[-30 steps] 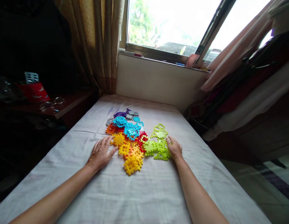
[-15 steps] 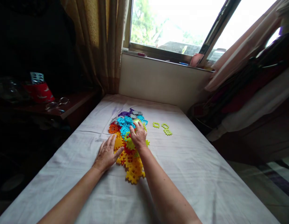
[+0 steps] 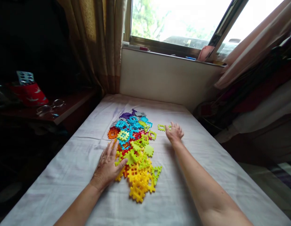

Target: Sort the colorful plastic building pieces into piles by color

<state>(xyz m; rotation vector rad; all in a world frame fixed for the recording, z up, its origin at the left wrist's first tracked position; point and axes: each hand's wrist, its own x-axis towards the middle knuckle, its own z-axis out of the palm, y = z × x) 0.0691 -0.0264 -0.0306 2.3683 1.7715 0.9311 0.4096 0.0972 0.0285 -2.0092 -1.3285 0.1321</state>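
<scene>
A heap of toothed plastic building pieces [image 3: 130,157] lies on the sheet, mostly yellow, green and blue, with some red, orange, purple and grey. My left hand [image 3: 108,166] rests at the heap's left edge, fingers stretched out and thumb spread toward a green piece. To the right of the heap, my right hand [image 3: 175,133] is over a small group of green pieces with its fingers bent down. A square green frame piece [image 3: 161,127] shows just left of it. What lies under its fingers is hidden. A green triangular piece [image 3: 156,174] lies at the heap's lower right.
The pieces lie on a bed-like surface with a pale sheet [image 3: 75,163]. On the left, a dark table [image 3: 72,100] bears eyeglasses [image 3: 50,106] and a red container [image 3: 30,94]. A curtain [image 3: 110,47] and window stand ahead; clothes [image 3: 260,110] hang at the right.
My right hand has moved right, off the heap and over the separate green pieces. My left hand stays at the heap's left edge. More green and yellow pieces show now.
</scene>
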